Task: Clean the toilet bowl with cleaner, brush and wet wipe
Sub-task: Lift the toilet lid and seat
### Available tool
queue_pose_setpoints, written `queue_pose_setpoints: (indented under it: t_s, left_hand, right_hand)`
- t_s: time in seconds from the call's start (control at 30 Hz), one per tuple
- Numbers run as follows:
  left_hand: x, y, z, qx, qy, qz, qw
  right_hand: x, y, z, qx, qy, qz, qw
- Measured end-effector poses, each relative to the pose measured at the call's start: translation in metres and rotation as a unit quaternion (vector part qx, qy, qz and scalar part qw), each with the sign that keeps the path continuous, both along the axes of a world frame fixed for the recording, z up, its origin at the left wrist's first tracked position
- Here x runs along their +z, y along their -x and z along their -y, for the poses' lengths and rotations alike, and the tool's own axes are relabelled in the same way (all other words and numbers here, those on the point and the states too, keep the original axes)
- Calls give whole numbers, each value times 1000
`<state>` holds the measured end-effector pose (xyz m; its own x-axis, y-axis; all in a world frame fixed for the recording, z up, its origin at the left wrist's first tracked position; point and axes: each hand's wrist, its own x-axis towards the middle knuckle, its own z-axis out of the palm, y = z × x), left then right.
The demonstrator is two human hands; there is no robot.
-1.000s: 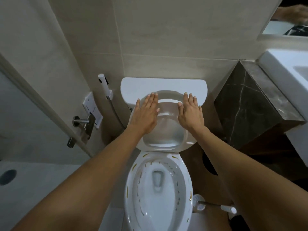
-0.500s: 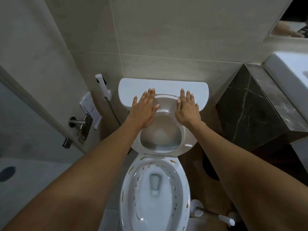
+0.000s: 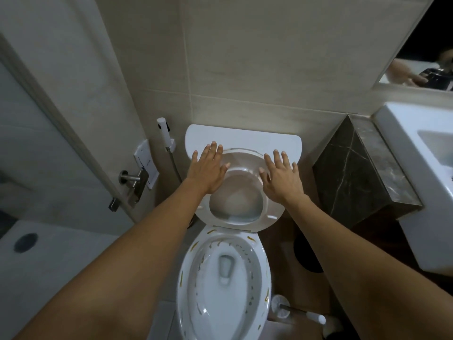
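Toilet bowl [image 3: 224,288]: white, oval, set at lower centre of the view against the tiled back wall. Yellow-brown streaks are seen around the inner wall and under the rim; water is held at the bottom.

Toilet seat [image 3: 239,217]: white ring, raised upright and leaned back toward the cistern [image 3: 242,141]. A lid is seen behind it through the ring opening.

Left hand [image 3: 207,171]: laid flat on the left upper part of the raised seat, fingers straight and slightly spread, nothing gripped. The fingertips reach over the front edge of the cistern top.

Right hand [image 3: 282,177]: laid flat on the right upper part of the seat, fingers straight and spread, nothing gripped.

Toilet brush [image 3: 297,311]: laid on the floor just right of the bowl, white head toward the bowl, white handle end pointing right.

Bidet sprayer [image 3: 165,133]: white, hung in a wall holder left of the cistern, hose trailing down.

Door handle [image 3: 133,184]: metal, on the left, well apart from the bowl.

Dark marble counter [image 3: 362,168]: right of the cistern, with a white washbasin [image 3: 416,173] beside it. A dark round shape is seen on the floor below; what it is cannot be told.
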<state>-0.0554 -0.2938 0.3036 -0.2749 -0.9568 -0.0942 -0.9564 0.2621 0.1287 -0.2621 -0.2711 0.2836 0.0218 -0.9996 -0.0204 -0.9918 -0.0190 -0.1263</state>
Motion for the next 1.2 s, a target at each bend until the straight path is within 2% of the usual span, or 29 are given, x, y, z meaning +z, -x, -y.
queue_pose_setpoints:
  t_s: [0.23,0.63,0.93,1.2]
  left_hand:
    - [19,-39,-85,40,-39,8,998]
    - [35,-157,-246,226,-74,-37,971]
    - [31,-239,-397,354,-91,-64,929]
    - [11,-305,-526,472,-96,-23,876]
  right_hand:
    - [37,-22,-54,8,-33,8,999]
    - [75,-158,-150,163,-75,22,983]
    - [75,-279,-244,255,-100,3,962]
    - [59,-378,-332,378,-126,-17,917]
